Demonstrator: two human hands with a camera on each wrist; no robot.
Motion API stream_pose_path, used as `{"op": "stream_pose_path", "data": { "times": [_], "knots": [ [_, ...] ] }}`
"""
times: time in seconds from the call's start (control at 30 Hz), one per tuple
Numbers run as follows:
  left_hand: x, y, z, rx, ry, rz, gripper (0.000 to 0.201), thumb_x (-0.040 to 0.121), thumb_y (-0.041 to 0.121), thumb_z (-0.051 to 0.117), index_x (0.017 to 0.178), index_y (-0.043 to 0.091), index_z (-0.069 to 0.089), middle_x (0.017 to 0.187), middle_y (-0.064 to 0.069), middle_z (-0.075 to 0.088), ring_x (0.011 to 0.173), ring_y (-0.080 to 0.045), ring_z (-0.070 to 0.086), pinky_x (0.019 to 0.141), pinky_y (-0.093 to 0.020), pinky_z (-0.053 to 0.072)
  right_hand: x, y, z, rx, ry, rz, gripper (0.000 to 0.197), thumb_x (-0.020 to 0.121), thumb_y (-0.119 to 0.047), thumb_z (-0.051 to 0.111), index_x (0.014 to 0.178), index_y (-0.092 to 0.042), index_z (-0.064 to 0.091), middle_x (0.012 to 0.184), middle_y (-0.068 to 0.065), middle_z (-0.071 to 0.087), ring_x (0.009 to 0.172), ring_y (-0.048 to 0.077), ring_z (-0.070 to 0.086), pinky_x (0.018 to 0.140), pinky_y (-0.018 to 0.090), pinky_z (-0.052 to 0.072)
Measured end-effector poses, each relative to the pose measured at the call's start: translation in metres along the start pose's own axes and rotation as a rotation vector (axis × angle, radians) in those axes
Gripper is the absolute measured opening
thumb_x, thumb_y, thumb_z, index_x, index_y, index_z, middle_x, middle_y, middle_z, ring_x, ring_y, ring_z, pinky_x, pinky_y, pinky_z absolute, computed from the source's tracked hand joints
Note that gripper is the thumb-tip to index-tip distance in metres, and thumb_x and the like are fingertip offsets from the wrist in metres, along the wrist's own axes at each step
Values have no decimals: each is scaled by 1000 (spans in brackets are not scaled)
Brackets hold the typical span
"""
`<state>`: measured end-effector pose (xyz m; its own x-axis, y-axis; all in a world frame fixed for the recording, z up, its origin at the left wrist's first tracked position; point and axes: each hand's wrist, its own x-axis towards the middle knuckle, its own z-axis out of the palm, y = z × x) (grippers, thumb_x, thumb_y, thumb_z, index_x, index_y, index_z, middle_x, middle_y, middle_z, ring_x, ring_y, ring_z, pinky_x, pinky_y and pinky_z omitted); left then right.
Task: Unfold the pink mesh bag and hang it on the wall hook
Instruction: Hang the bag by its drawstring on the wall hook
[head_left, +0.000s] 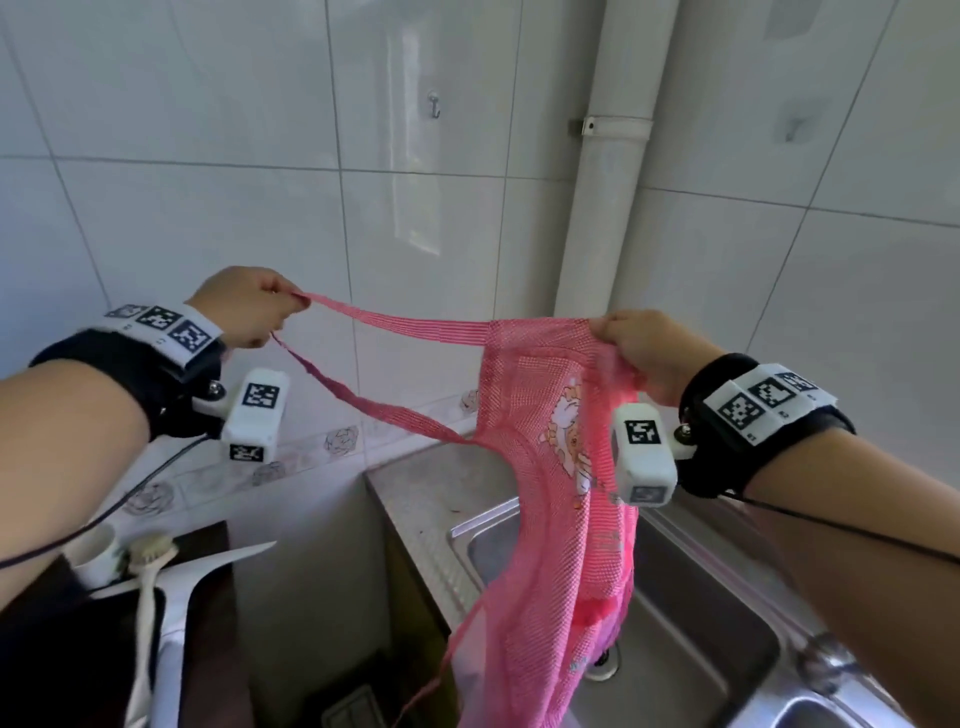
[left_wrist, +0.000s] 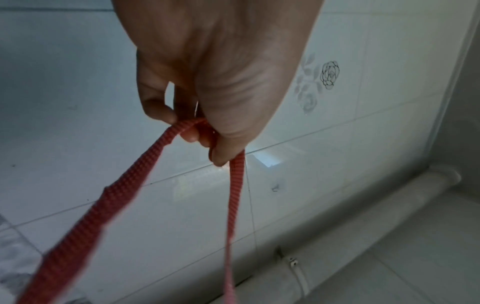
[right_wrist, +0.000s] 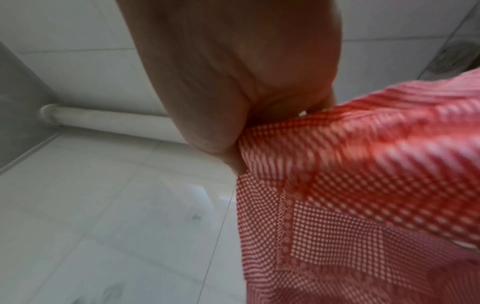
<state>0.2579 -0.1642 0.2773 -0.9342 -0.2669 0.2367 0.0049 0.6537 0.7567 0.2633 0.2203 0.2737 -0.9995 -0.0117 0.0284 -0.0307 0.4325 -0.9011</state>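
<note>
The pink mesh bag (head_left: 556, 525) hangs open above the sink, a cartoon print on its front. My left hand (head_left: 249, 306) pinches the looped strap handle (head_left: 395, 322), pulled out to the left; in the left wrist view the strap (left_wrist: 124, 185) runs between thumb and fingers of the left hand (left_wrist: 207, 86). My right hand (head_left: 639, 343) grips the bag's top edge at the right; close up, the mesh (right_wrist: 350, 185) bunches under the right hand (right_wrist: 233, 82). A small metal wall hook (head_left: 434, 105) sits on the tiles above, between both hands.
A white vertical pipe (head_left: 608, 197) with a bracket runs down the wall right of the hook. Below lie a steel sink (head_left: 691, 623) and its counter (head_left: 431, 493). At lower left stand a white brush (head_left: 148, 571) and other utensils. White tiled walls surround everything.
</note>
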Motion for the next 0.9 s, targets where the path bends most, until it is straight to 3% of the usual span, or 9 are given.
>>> {"op": "stream_pose_path", "data": {
  "times": [0.17,0.37,0.53,0.6,0.63,0.67,0.73,0.8,0.9],
  "knots": [
    [-1,26,-13,-208,99,17,7,82,21,61,77,22,67,71,1,55,44,-4,60,90,-47,55,-27,-43,45,28,-306,-91,15,99,-22,50,84,-24,55,84,1,61,66,14,61,68,36,53],
    [-12,89,-49,-316,283,190,6,67,31,61,63,27,64,62,9,58,50,-8,58,79,-46,59,-55,-113,72,344,-570,-308,17,99,-18,47,81,-16,48,92,7,58,90,25,58,82,46,51],
    [-13,131,-86,-321,402,208,22,68,42,62,62,25,49,62,4,51,59,-18,50,74,-43,52,-69,-162,60,677,-529,-474,16,100,-18,38,88,-10,46,100,13,53,98,28,54,84,53,51],
    [-17,141,-87,-353,444,144,39,83,40,56,57,22,33,44,9,43,52,-8,34,83,-32,45,-73,-171,54,728,-477,-488,18,99,-16,40,86,-8,49,97,14,55,95,29,57,85,54,53],
    [-22,143,-89,-326,415,129,43,87,42,52,57,21,28,35,13,40,53,-5,28,109,-40,40,-74,-171,52,719,-449,-477,18,98,-15,42,86,-7,53,95,13,57,93,29,59,87,55,54],
    [-30,144,-93,-294,363,139,42,85,45,50,58,20,28,35,14,42,55,-5,30,77,-35,24,-74,-169,51,675,-419,-452,16,97,-13,44,89,-6,56,94,14,59,92,30,61,88,56,54],
    [-37,155,-95,-240,307,175,30,68,48,53,61,22,40,60,11,51,68,-11,47,96,-39,46,-70,-158,54,496,-362,-344,15,96,-11,47,99,-3,59,98,15,62,92,31,64,87,54,55],
    [-46,156,-96,-173,288,265,21,65,43,60,63,25,49,69,6,53,75,-19,57,92,-47,54,-69,-140,64,254,-349,-226,12,97,-15,50,97,-7,59,98,10,65,91,28,64,87,48,56],
    [-56,153,-82,-107,180,322,19,77,25,65,65,24,51,69,2,52,66,-14,56,78,-35,59,-65,-121,77,30,-346,-172,21,92,-25,63,109,-17,54,108,5,64,98,22,62,82,41,52]
  ]
}}
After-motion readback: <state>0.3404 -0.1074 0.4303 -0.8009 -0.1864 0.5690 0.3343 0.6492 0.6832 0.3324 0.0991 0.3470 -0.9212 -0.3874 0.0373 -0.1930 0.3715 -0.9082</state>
